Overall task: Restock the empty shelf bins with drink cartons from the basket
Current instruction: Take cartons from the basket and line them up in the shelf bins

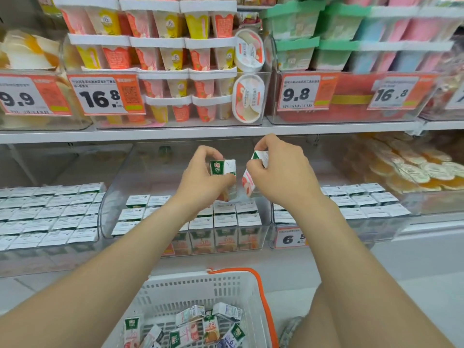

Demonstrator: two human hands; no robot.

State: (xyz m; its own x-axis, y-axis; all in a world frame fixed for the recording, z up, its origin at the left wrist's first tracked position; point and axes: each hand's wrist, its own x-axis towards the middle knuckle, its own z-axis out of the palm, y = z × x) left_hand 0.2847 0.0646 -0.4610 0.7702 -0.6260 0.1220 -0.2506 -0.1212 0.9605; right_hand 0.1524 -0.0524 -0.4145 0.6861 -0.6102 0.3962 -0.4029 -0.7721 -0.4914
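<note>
Your left hand [200, 183] curls its fingers round the upright juice carton [225, 172]; your right hand [283, 177] grips the tilted carton [250, 183], its top leaning right.

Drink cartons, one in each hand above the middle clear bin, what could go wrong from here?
The right hand pinches its small green-and-white peach carton tilted; it may land askew on the rows in the clear plastic shelf bin. The left hand holds an upright green-and-white carton close by; they could knock together and one might slip.
</note>
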